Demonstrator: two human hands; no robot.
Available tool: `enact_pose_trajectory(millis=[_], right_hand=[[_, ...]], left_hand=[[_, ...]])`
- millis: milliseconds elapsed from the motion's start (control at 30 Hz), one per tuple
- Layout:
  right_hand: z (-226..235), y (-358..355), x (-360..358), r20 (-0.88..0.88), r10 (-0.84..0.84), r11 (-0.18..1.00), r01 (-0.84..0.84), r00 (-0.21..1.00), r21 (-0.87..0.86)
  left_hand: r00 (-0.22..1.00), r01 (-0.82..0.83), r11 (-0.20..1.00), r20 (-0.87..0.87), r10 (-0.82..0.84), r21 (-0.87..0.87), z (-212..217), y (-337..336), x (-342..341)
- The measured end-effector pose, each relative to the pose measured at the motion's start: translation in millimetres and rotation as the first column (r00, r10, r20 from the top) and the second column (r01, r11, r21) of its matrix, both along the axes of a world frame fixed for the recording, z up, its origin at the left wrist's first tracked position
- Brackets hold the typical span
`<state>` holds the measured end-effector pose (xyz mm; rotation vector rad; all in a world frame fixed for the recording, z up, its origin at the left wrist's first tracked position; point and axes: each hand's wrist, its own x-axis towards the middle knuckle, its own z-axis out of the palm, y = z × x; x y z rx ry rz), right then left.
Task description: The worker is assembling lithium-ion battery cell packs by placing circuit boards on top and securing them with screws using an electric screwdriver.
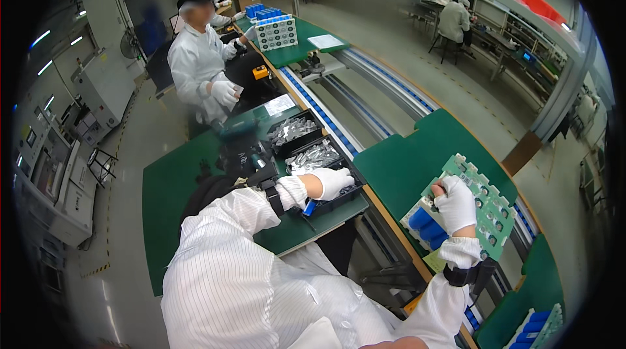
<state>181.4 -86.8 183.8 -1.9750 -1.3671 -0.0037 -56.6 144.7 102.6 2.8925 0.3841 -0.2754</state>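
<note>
My left hand [331,183], in a white glove, reaches into the nearest black bin [339,200] on the green side table. Its fingertips are down among the contents, so their grip is hidden. My right hand [454,205], also gloved with bare fingertips showing, is curled closed on top of a battery pack. What its fingers hold, if anything, cannot be made out. The pack has blue cylindrical cells [428,226] and a pale green cell holder plate [493,215] with rows of round openings. It lies tilted on the green work board [417,147].
Bins of silvery metal strips [314,157] stand beside the conveyor rail [339,129]. A co-worker [199,56] in white sits at the far left, near another battery pack [276,33]. A further blue-celled pack [536,329] is at the lower right. A metal frame post [554,98] rises at right.
</note>
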Motion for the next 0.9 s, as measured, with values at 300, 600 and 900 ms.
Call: enact_pose_trajectory(millis=[300,600,900], right_hand=[[3.0,-4.9,0.9,-0.006,-0.006,1.0,0.006,1.0,-0.018],[7.4,-6.4,-2.2,0.033,-0.019,0.997,0.022,0.999,-0.073],[5.2,-5.1,0.1,0.01,-0.024,0.997,0.024,1.0,-0.07]], left_hand=[[0.995,-0.072,0.997,-0.069,0.069,-0.042,-6.1,1.2,5.9],[0.934,-0.271,0.893,0.124,0.334,-0.36,-28.5,8.1,-1.0],[0.669,0.248,-0.596,-0.311,0.676,-0.764,-40.7,12.8,-23.4]])
